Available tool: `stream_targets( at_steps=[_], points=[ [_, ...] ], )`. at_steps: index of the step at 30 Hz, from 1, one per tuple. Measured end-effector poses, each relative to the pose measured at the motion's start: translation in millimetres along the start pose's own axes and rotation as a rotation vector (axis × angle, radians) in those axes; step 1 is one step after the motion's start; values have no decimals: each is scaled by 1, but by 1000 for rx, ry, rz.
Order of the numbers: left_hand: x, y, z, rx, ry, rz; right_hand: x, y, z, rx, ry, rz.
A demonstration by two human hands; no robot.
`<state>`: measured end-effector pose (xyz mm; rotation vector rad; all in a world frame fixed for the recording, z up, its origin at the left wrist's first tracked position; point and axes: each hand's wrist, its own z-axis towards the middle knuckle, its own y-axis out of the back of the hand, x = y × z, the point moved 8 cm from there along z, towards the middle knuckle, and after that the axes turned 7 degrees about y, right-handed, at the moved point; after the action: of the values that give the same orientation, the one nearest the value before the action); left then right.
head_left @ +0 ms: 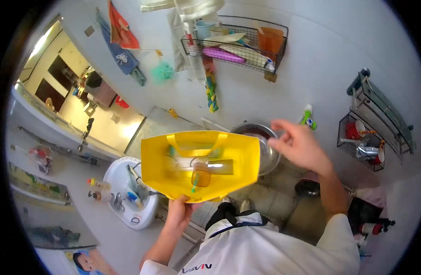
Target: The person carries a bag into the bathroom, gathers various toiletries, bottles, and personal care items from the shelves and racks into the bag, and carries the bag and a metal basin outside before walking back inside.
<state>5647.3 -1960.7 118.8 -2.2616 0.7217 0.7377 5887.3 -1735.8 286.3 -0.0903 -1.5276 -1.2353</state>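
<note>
A yellow bag with two strap handles is held up in front of me, its mouth facing up. My left hand grips its near edge, fingers partly hidden beneath it. Inside lie an amber see-through cup, a thin green stick-like item by the cup, and a clear cylindrical container. Other things deeper in the bag are too blurred to name. Off the bag's right side, my right hand is raised with fingers bent and apart, holding nothing I can see, above a metal basin.
A white washbasin with bottles stands left. A wire rack holding toiletries hangs on the wall ahead. Another wire basket with red cups hangs beneath a glass shelf at right. A doorway opens at upper left.
</note>
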Motion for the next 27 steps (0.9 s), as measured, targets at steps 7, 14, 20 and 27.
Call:
stream_targets(
  at_steps=[7,14,20,27],
  points=[
    [-5,56,79,-13,47,-308,75,49,180,-435,727,-582],
    [-19,67,137,0,193,-314,63,28,277,38,347,-1270],
    [-36,63,178,133,303,-269,33,42,262,-202,64,-1087],
    [-65,48,206,225,384,-222,-8,45,274,105,-353,-883]
  ],
)
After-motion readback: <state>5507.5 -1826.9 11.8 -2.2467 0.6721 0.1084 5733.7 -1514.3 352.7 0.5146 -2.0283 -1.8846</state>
